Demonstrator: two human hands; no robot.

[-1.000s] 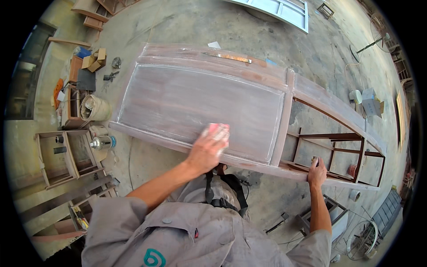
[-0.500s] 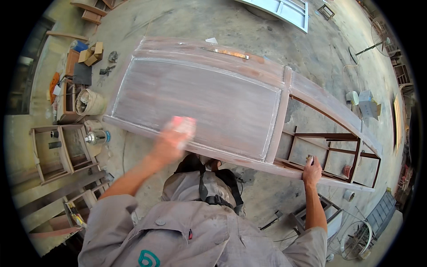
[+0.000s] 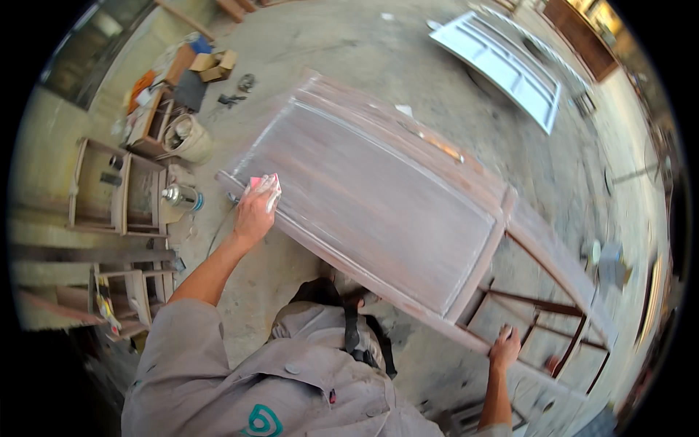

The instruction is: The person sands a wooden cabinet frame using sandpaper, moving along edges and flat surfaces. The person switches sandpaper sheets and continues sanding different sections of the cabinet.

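A long wooden door panel point(image 3: 364, 204), coated in greyish white dust, stretches in front of me from upper left to lower right. My left hand point(image 3: 253, 221) is closed on a folded piece of sandpaper point(image 3: 272, 191), pink with a whitish dusty face, at the panel's near left corner. My right hand point(image 3: 504, 347) is closed round the near rail point(image 3: 473, 339) of the panel's open framed section, farther right. Its fingers curl over the rail's inner edge. Whether anything small is also in those fingers I cannot make out.
Left of me are a spray can point(image 3: 182, 197), a dusty bucket point(image 3: 188, 138), an open wooden frame point(image 3: 120, 188) and cardboard boxes point(image 3: 215, 67). A light blue panel point(image 3: 502, 65) lies at the far right. Beneath the open section stands a dark wooden frame point(image 3: 539, 303).
My left hand has moved left with the sandpaper, from the middle of the near edge to the left corner. My right hand still grips the rail. The whole view has turned.
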